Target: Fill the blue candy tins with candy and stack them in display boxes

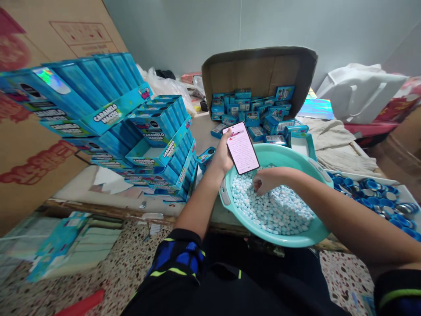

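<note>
My left hand [224, 154] is closed round a smartphone [242, 149], its lit screen facing me with lines of text on a pale pink page. Below it, over the left rim, stands a turquoise basin [279, 239] with grey handles. Small pale blue and white candies [279, 210] fill much of the basin. Down among them is my right hand [263, 181], its fingers curled in at the candies' surface. Whether those fingers hold any candies is hidden from me.
Stacked blue candy boxes [112, 112] rise on the left beside a large cardboard carton [66, 26]. An open cardboard box [256, 70] with small blue boxes lies behind the basin. On the right, a white tray [403, 193] holds blue-rimmed round pieces. A white bag [362, 92] stands behind.
</note>
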Motion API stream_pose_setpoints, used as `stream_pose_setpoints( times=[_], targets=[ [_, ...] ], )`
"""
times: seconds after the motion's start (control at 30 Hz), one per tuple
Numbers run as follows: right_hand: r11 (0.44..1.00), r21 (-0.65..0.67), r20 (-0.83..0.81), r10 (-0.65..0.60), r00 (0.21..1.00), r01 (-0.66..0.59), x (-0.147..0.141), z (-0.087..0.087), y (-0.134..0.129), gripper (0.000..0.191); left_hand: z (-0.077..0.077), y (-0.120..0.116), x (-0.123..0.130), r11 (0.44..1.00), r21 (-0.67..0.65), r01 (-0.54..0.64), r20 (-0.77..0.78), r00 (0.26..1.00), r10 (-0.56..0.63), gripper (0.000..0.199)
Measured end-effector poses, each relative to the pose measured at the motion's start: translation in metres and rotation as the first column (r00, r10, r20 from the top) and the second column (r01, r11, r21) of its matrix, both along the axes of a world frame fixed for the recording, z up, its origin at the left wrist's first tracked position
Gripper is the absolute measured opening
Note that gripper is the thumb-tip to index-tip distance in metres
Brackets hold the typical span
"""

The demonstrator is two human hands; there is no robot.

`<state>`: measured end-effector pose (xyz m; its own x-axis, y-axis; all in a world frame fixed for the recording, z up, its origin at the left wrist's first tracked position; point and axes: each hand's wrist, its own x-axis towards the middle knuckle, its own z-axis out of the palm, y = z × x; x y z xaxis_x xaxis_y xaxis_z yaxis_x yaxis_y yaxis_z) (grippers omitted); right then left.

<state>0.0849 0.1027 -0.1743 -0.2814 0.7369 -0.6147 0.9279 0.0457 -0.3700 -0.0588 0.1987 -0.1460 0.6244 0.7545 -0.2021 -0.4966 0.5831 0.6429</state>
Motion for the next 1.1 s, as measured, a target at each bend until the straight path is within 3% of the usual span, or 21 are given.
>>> stream_pose_setpoints(
  times=[0.83,1.1],
  targets=[
    [0.998,-0.012,-0.102,0.067,0.993,-0.068,0.0056,-0.0056,0.0015,0.023,-0.0019,-0.0004,0.0005,1.0,0.021,-0.008,0.016,1.0,0.008,0.053],
    [0.996,0.006,-0.082,0.09,0.993,-0.09,0.0039,-0.0073,0.0031,0.04,-0.0024,0.003,0.0012,0.999,0.04,-0.008,0.035,0.999,0.006,0.054]
  ],
)
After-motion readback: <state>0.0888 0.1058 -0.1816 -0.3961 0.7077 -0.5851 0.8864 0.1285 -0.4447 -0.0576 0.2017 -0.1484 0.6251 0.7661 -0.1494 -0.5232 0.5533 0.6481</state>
